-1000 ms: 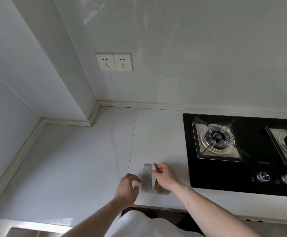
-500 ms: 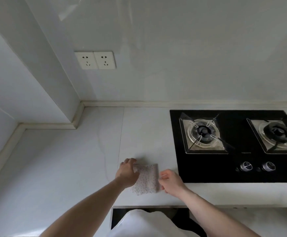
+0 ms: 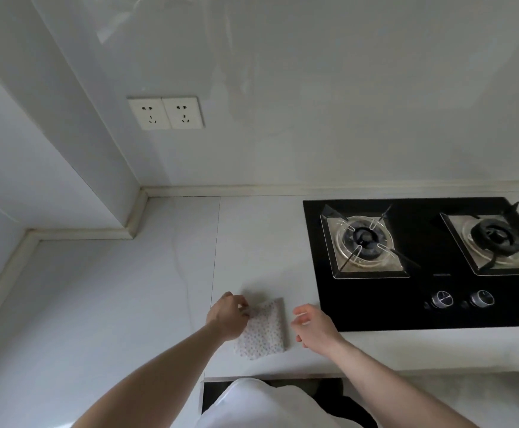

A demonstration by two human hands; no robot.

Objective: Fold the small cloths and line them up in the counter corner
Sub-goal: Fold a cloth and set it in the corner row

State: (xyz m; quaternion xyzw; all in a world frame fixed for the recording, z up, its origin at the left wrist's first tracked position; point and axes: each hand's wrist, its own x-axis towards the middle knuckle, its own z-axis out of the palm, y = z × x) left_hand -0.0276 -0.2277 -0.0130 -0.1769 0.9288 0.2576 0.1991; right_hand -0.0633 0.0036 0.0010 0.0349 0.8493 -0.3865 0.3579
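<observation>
Half a second before, both hands were at the spotted cloth (image 3: 263, 330); now the right hand (image 3: 315, 327) had let go and hung just beside it, fingers loosely open and holding nothing. The left hand (image 3: 229, 315) stayed on the cloth's near-left edge, fingers curled and seemingly pinching the fabric, though the grip itself was hard to make out. The cloth lay flat as a small folded rectangle on the worktop (image 3: 97, 304), between the hands and left of the hob (image 3: 422, 291). The fold looked finished, so carrying it to the corner probably came next. Counted: one cloth, two hands, two burners, two knobs, two wall sockets (image 3: 167, 112).
</observation>
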